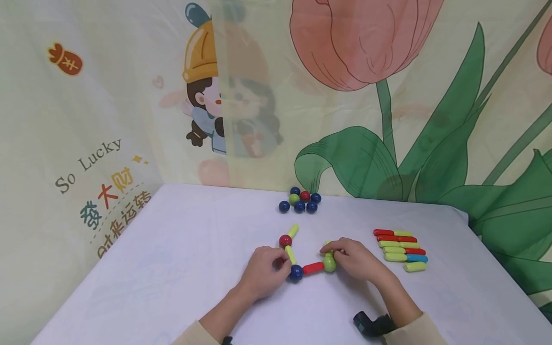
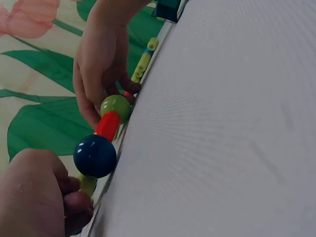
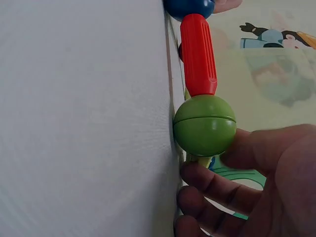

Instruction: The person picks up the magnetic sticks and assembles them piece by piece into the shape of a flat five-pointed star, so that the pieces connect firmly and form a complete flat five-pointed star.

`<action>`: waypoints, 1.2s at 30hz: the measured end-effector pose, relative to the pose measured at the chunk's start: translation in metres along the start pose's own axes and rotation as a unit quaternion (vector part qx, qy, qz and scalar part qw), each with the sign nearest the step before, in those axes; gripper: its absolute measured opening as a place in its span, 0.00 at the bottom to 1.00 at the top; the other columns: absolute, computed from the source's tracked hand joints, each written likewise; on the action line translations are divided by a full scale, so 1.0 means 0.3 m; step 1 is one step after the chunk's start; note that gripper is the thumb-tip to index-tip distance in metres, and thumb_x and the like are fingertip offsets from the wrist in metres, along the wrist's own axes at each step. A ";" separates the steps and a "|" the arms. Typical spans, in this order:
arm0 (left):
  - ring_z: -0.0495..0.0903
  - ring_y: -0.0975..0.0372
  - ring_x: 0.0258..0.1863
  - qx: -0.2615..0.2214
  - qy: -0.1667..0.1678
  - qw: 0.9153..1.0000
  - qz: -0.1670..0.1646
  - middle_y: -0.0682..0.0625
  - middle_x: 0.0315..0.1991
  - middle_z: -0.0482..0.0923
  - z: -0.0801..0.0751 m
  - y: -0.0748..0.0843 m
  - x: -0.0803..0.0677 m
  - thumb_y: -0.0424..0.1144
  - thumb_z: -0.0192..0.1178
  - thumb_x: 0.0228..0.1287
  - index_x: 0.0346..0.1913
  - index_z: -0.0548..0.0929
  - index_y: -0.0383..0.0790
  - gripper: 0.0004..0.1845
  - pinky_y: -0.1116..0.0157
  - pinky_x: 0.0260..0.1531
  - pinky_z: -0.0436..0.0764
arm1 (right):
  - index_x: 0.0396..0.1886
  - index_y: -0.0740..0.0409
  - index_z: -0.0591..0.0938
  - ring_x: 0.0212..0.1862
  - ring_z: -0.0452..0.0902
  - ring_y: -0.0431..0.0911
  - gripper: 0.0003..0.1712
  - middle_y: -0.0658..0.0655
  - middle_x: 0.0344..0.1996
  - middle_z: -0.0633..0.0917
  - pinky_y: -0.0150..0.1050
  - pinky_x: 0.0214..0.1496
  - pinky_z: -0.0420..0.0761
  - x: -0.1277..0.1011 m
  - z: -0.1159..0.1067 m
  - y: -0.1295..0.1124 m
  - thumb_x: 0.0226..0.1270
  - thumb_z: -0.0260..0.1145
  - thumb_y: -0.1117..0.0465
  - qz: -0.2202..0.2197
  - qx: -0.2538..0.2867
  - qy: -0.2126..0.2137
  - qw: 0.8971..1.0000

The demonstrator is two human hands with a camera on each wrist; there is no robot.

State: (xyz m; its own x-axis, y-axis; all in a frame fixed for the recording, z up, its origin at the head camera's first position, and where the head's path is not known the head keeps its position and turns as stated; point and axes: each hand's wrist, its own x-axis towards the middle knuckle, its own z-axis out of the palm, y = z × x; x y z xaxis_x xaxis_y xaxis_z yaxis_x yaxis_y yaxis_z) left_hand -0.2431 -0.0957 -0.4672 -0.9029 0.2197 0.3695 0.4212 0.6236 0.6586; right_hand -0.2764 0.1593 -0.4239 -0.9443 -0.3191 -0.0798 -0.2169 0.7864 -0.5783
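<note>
A chain of magnetic sticks and balls lies on the white table (image 1: pixel 172 258). It runs from a yellow-green stick (image 1: pixel 293 231) through a red ball (image 1: pixel 285 240), a second yellow-green stick (image 1: pixel 290 254), a blue ball (image 1: pixel 295 273) and a red stick (image 1: pixel 313 268) to a green ball (image 1: pixel 329 263). My left hand (image 1: pixel 283 265) curls round the second stick right beside the blue ball (image 2: pixel 95 155). My right hand (image 1: pixel 329 251) pinches another yellow-green stick (image 3: pixel 200 160) that meets the green ball (image 3: pixel 204 125); my fingers hide most of it.
A cluster of several loose balls (image 1: pixel 302 201), mostly blue, sits near the table's far edge. Several spare sticks (image 1: pixel 401 249) lie in a pile to the right of my right hand. A printed cloth backdrop (image 1: pixel 366 120) hangs behind the table.
</note>
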 end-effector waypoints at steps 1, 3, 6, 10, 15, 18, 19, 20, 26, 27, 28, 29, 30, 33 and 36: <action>0.74 0.69 0.30 0.002 0.014 1.000 -0.003 0.61 0.26 0.81 0.001 -0.001 0.000 0.36 0.65 0.65 0.35 0.88 0.47 0.03 0.70 0.36 0.77 | 0.49 0.48 0.90 0.57 0.80 0.52 0.14 0.52 0.52 0.87 0.56 0.63 0.81 -0.001 -0.001 0.003 0.75 0.61 0.64 -0.001 0.003 -0.004 1.000; 0.76 0.67 0.31 0.011 0.051 0.999 -0.014 0.59 0.29 0.82 0.003 -0.005 0.002 0.36 0.65 0.65 0.37 0.88 0.47 0.03 0.68 0.37 0.79 | 0.49 0.47 0.90 0.54 0.79 0.50 0.11 0.51 0.50 0.87 0.53 0.60 0.82 0.000 -0.002 0.004 0.75 0.63 0.59 -0.003 0.007 -0.015 1.000; 0.80 0.63 0.38 0.020 0.090 0.995 -0.036 0.54 0.36 0.85 0.000 -0.010 0.006 0.36 0.65 0.64 0.43 0.88 0.45 0.07 0.61 0.45 0.80 | 0.48 0.46 0.89 0.48 0.77 0.47 0.11 0.48 0.44 0.86 0.45 0.52 0.82 0.005 0.001 -0.003 0.74 0.66 0.52 -0.001 0.017 -0.030 0.999; 0.81 0.57 0.47 0.028 0.073 0.994 -0.076 0.50 0.44 0.85 -0.005 -0.009 0.007 0.38 0.66 0.64 0.55 0.85 0.43 0.16 0.52 0.53 0.79 | 0.49 0.45 0.89 0.44 0.75 0.45 0.12 0.47 0.39 0.85 0.39 0.44 0.79 0.006 0.008 -0.012 0.73 0.67 0.49 -0.001 0.022 -0.044 0.999; 0.81 0.54 0.49 0.041 0.038 0.989 -0.134 0.48 0.47 0.84 -0.015 0.009 0.053 0.45 0.65 0.66 0.66 0.79 0.42 0.26 0.48 0.55 0.77 | 0.49 0.44 0.89 0.43 0.75 0.45 0.11 0.47 0.38 0.84 0.39 0.43 0.79 0.013 0.011 -0.022 0.72 0.67 0.49 0.011 0.008 -0.039 0.999; 0.80 0.53 0.46 0.052 0.031 0.987 -0.150 0.47 0.45 0.84 -0.007 0.019 0.100 0.49 0.65 0.66 0.67 0.78 0.41 0.29 0.49 0.52 0.75 | 0.49 0.44 0.89 0.43 0.75 0.45 0.12 0.47 0.36 0.83 0.39 0.42 0.80 0.014 0.007 -0.024 0.72 0.67 0.49 0.012 -0.003 -0.032 0.999; 0.80 0.53 0.45 0.059 0.029 0.986 -0.154 0.47 0.44 0.84 -0.001 0.020 0.113 0.50 0.65 0.66 0.66 0.79 0.41 0.29 0.49 0.51 0.75 | 0.49 0.44 0.89 0.42 0.75 0.45 0.12 0.47 0.36 0.83 0.39 0.42 0.80 0.013 0.006 -0.023 0.72 0.67 0.48 0.012 -0.005 -0.031 0.999; 0.80 0.53 0.45 0.063 0.028 0.985 -0.155 0.46 0.44 0.84 0.007 0.021 0.125 0.51 0.65 0.66 0.65 0.80 0.41 0.28 0.50 0.50 0.75 | 0.49 0.45 0.89 0.42 0.75 0.45 0.12 0.48 0.35 0.83 0.39 0.41 0.79 0.011 0.007 -0.023 0.72 0.67 0.48 0.010 -0.007 -0.032 0.999; 0.81 0.54 0.43 0.073 0.036 0.986 -0.146 0.47 0.42 0.85 0.042 0.001 0.157 0.48 0.67 0.64 0.53 0.88 0.43 0.18 0.54 0.45 0.72 | 0.48 0.46 0.88 0.39 0.75 0.44 0.11 0.48 0.32 0.81 0.38 0.39 0.77 0.012 0.008 -0.025 0.72 0.68 0.49 0.004 -0.009 -0.044 0.999; 0.81 0.54 0.43 0.069 0.039 0.987 -0.142 0.47 0.41 0.85 0.044 -0.003 0.159 0.47 0.67 0.64 0.52 0.88 0.43 0.18 0.54 0.44 0.72 | 0.47 0.45 0.88 0.39 0.75 0.44 0.10 0.48 0.32 0.81 0.38 0.39 0.77 0.013 0.006 -0.027 0.72 0.68 0.49 0.005 -0.008 -0.044 0.999; 0.80 0.55 0.42 0.067 0.043 0.987 -0.136 0.47 0.41 0.85 0.046 -0.007 0.160 0.47 0.67 0.63 0.52 0.89 0.44 0.17 0.55 0.44 0.71 | 0.47 0.45 0.87 0.39 0.75 0.44 0.09 0.48 0.32 0.81 0.38 0.39 0.77 0.013 0.005 -0.027 0.72 0.68 0.50 0.004 -0.009 -0.043 0.999; 0.80 0.55 0.42 0.064 0.045 0.988 -0.132 0.47 0.41 0.85 0.047 -0.010 0.161 0.46 0.67 0.63 0.52 0.89 0.44 0.17 0.55 0.44 0.71 | 0.46 0.45 0.87 0.39 0.75 0.45 0.09 0.48 0.32 0.81 0.38 0.39 0.78 0.014 0.003 -0.027 0.72 0.68 0.50 0.005 -0.010 -0.043 0.999; 0.80 0.55 0.42 0.061 0.046 0.989 -0.129 0.47 0.41 0.85 0.048 -0.012 0.162 0.46 0.67 0.64 0.52 0.89 0.44 0.17 0.55 0.44 0.71 | 0.46 0.44 0.87 0.40 0.75 0.45 0.08 0.48 0.32 0.81 0.38 0.39 0.78 0.014 0.001 -0.027 0.72 0.68 0.51 0.005 -0.011 -0.043 0.999; 0.80 0.55 0.42 0.053 0.042 0.990 -0.127 0.47 0.42 0.85 0.051 -0.017 0.162 0.47 0.66 0.65 0.53 0.88 0.45 0.17 0.56 0.45 0.70 | 0.45 0.44 0.86 0.41 0.74 0.45 0.07 0.49 0.35 0.81 0.38 0.40 0.78 0.011 -0.006 -0.026 0.71 0.68 0.51 0.010 -0.014 -0.043 0.999; 0.81 0.55 0.44 0.041 0.039 0.990 -0.130 0.47 0.43 0.86 0.052 -0.018 0.162 0.46 0.66 0.66 0.54 0.88 0.45 0.17 0.56 0.47 0.69 | 0.45 0.45 0.86 0.41 0.74 0.45 0.08 0.50 0.36 0.80 0.39 0.41 0.78 0.005 -0.010 -0.024 0.71 0.69 0.51 0.010 -0.014 -0.043 0.999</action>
State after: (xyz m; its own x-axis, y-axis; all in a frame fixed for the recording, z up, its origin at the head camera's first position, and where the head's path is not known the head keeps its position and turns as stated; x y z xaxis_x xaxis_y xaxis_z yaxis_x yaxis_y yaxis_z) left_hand -0.2906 -0.0767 -0.4630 -0.9693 -0.0126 0.2454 0.1638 0.7111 0.6838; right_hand -0.2771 0.1547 -0.4173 -0.9240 -0.3464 -0.1622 -0.2058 0.8076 -0.5527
